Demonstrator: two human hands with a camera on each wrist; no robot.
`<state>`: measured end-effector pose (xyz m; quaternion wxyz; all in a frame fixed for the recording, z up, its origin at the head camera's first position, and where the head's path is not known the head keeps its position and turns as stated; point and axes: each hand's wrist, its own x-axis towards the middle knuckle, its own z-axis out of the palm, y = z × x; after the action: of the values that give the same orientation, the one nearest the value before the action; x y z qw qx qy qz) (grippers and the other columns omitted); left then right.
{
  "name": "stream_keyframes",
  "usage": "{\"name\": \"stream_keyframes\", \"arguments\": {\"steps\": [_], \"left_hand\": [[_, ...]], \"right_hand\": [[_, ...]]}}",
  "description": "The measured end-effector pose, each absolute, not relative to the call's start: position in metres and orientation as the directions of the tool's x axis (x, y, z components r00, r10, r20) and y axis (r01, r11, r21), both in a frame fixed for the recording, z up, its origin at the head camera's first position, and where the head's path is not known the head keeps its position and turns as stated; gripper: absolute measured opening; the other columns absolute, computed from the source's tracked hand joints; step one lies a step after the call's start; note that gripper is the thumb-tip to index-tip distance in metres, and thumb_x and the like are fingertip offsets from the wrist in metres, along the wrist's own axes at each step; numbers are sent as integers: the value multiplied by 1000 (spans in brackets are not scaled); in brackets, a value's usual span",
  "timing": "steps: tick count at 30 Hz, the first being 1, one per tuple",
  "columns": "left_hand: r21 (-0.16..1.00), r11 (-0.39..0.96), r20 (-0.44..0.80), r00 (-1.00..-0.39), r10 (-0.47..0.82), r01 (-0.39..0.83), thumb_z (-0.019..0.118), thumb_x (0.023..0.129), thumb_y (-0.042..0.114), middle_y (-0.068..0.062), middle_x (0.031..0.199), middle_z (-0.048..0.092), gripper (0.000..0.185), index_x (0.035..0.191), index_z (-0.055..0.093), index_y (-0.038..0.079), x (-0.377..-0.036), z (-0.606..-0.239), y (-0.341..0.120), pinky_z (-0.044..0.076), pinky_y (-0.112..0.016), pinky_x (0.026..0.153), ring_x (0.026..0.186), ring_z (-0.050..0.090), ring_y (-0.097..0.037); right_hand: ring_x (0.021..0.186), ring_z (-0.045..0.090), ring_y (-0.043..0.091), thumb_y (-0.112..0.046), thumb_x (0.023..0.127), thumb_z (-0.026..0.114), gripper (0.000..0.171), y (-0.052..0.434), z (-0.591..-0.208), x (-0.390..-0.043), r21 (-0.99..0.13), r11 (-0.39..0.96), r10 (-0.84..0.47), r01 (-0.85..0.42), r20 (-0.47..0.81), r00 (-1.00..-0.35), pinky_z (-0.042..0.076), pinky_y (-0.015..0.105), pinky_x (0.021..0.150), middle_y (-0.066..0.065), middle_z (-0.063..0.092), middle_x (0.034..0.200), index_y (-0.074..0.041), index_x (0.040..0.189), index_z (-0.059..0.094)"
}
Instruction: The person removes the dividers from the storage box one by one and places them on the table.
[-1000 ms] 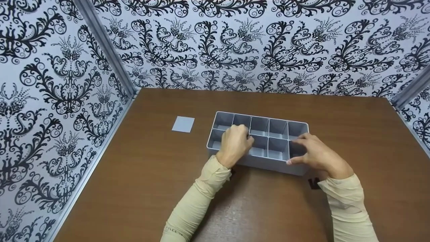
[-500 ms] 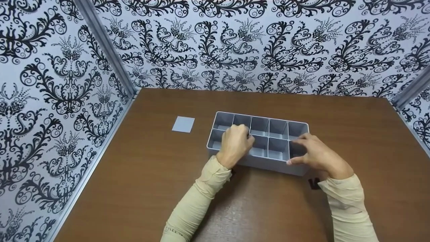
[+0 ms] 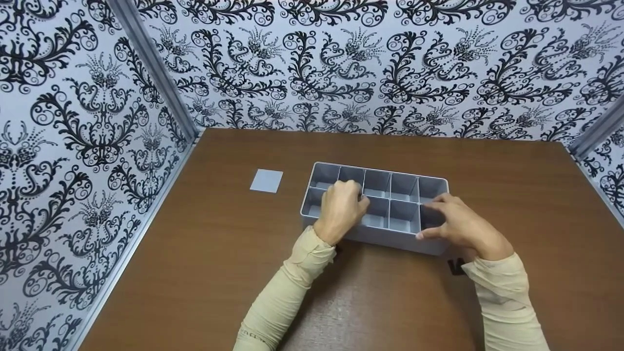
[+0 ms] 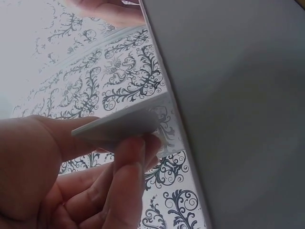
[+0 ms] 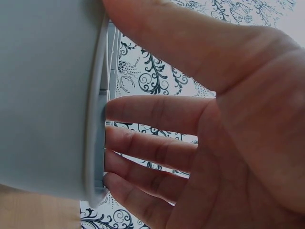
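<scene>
A grey tray (image 3: 379,171) split into several compartments sits in the middle of the brown table (image 3: 195,253). My left hand (image 3: 341,207) hovers over its near-left compartments. In the left wrist view that hand (image 4: 116,136) pinches a thin grey divider panel (image 4: 125,123) between thumb and fingers, right beside the tray wall (image 4: 238,95). My right hand (image 3: 458,222) holds the tray's right end, thumb on the near outer wall and fingers over the rim. In the right wrist view its fingers (image 5: 157,114) reach over the tray's edge (image 5: 43,95).
A flat grey square (image 3: 266,181) lies on the table to the left of the tray. Patterned black-and-white walls (image 3: 341,73) enclose the table at the back and on both sides. Bare tabletop lies in front of the tray.
</scene>
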<state>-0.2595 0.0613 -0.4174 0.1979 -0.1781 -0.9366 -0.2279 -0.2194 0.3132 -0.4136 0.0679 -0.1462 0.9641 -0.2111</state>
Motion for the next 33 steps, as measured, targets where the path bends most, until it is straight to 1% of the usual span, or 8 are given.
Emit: {"name": "stream_keyframes", "arguments": {"steps": [5,11,21,28,33], "left_hand": [[364,834,443,-865,237,415,72,79,16,-8,68,71,16,64,68,11,-259,-415,61,53,-42,53,64,70,-27],[360,834,446,-862,240,418,73,78,16,-9,69,71,16,64,68,11,-260,-415,61,53,-42,54,65,71,-29],[362,835,450,-862,234,416,72,78,17,-8,68,71,14,65,69,11,-259,-413,60,53,-42,53,65,70,-28],[359,831,459,-856,240,426,71,80,17,-3,60,65,21,61,64,12,-260,-414,60,51,-39,51,56,63,-19],[368,824,461,-854,242,432,72,80,17,-2,60,64,19,63,66,12,-260,-413,59,50,-38,51,55,60,-16]], "right_hand": [[123,41,53,-39,74,84,84,313,-413,-219,-429,866,-312,-255,-66,-948,35,62,104,33,47,131,11,134,53],[122,42,52,-39,74,84,84,314,-415,-219,-439,860,-313,-259,-54,-948,35,62,104,32,48,130,11,134,53],[123,42,52,-41,74,84,84,314,-414,-219,-448,856,-311,-257,-50,-949,35,62,104,31,47,131,10,134,53],[122,43,50,-38,74,85,82,315,-415,-218,-452,853,-313,-261,-44,-949,35,61,104,30,48,129,10,133,54],[122,43,50,-38,74,85,82,315,-415,-218,-457,852,-310,-257,-43,-950,35,61,104,30,48,130,10,133,54]]}}
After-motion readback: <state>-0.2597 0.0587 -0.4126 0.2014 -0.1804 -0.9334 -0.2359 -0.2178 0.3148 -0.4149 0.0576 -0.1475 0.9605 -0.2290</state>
